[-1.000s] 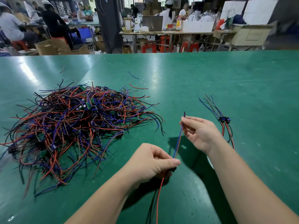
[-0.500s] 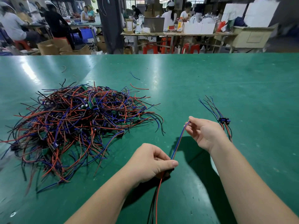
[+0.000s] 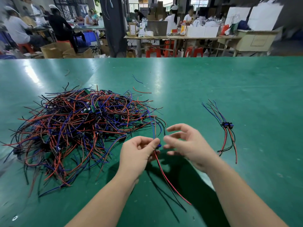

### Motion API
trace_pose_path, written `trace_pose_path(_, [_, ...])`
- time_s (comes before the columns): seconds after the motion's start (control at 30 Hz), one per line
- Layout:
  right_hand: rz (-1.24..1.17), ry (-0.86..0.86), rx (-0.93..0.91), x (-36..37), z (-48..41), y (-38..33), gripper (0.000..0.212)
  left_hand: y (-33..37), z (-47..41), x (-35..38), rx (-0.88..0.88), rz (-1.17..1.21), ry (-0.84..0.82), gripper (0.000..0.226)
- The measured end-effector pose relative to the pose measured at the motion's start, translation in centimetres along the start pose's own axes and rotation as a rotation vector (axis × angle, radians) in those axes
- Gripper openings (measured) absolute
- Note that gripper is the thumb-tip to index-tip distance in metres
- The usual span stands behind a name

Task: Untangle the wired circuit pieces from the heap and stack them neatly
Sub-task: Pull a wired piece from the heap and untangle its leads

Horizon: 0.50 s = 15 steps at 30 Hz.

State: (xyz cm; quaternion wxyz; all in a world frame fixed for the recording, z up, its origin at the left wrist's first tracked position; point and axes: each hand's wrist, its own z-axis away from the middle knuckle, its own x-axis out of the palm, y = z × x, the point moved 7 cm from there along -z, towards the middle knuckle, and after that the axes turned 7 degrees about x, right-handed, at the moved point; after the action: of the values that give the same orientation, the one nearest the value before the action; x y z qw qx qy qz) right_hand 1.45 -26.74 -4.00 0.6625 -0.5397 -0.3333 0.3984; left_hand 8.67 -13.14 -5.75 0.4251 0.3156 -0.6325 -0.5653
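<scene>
Change: the right hand (image 3: 188, 145) has let go of the blue wires it was drawing out straight half a second ago, and the left hand (image 3: 139, 153) has carried the piece up and away from the body, closer to the heap.
Held piece: one wired circuit piece (image 3: 159, 145) sits above the surface, just in front of the person. Its blue wires stand up from the grip, and its red and black wires hang down toward the near edge.
Left fingers (image 3: 154, 141): clamped with the thumb on the small board of the piece.
Right fingers (image 3: 176, 126): apart and loosely bent, holding nothing, just beside the board.
Heap (image 3: 78, 125): a thick tangle of red, blue and black wires with small boards, lying to the left. The upright blue wires of the held piece overlap its near edge, and I cannot tell whether they touch it.
Stack (image 3: 227, 125): a few finished pieces lie together well to the right, boards on top of each other, blue wires pointing away and red and black ones toward the person.
Surface (image 3: 213, 82): green, with a loose blue wire scrap (image 3: 137, 79) and a red one (image 3: 141, 91) beyond the heap.
Meaning: the piece looks freed and smoothed, so it probably goes onto the stack next. Most of the heap is still to sort.
</scene>
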Motion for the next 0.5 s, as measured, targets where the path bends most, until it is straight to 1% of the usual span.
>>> trace_pose_path(0.03, [0.113,-0.006,-0.068,0.8,0.3,-0.3,0.018,0.1,-0.1,-0.1,0.026,-0.014,-0.008,0.007])
trace_pose_path(0.07, [0.201,0.024,-0.124,1.3,0.5,-0.5,0.018,0.2,-0.1,0.0,0.049,-0.036,-0.032,0.008])
trace_pose_path(0.1, [0.231,0.069,-0.16,1.4,0.6,-0.7,0.017,0.3,-0.1,0.2,0.067,-0.063,-0.07,0.01])
trace_pose_path(0.13, [0.202,0.114,-0.165,1.1,0.5,-0.8,0.016,0.3,0.0,0.5,0.079,-0.078,-0.117,0.014])
trace_pose_path(0.2, [0.058,0.173,-0.139,-0.3,0.1,-1.1,0.018,0.3,0.0,1.1,0.09,-0.084,-0.193,0.02])
trace_pose_path(0.23, [0.016,0.23,-0.135,-1.8,0.0,-1.5,0.019,0.4,0.0,1.0,0.099,-0.097,-0.198,0.023])
trace_pose_path(0.27, [0.012,0.327,-0.148,-3.9,-0.2,-2.1,0.019,0.4,-0.1,0.7,0.128,-0.152,-0.178,0.024])
trace_pose_path(0.3, [0.036,0.45,-0.169,-6.4,-0.2,-2.8,0.018,0.7,-0.2,0.3,0.193,-0.275,-0.146,0.025])
trace_pose_path(0.37, [0.116,0.751,-0.19,-12.2,0.1,-4.1,0.015,1.8,-0.4,-0.4,0.393,-0.596,-0.093,0.023])
trace_pose_path(0.43, [0.202,1.008,-0.137,-17.2,0.6,-4.2,0.018,2.9,-0.4,-0.7,0.56,-0.821,-0.076,0.023])
trace_pose_path(0.47, [0.267,1.086,-0.09,-18.9,0.6,-3.8,0.018,3.1,-0.6,-0.9,0.603,-0.935,-0.075,0.025])
trace_pose_path(0.5, [0.335,1.124,-0.04,-20.2,0.4,-3.3,0.016,3.2,-0.8,-1.1,0.619,-1.062,-0.057,0.028])
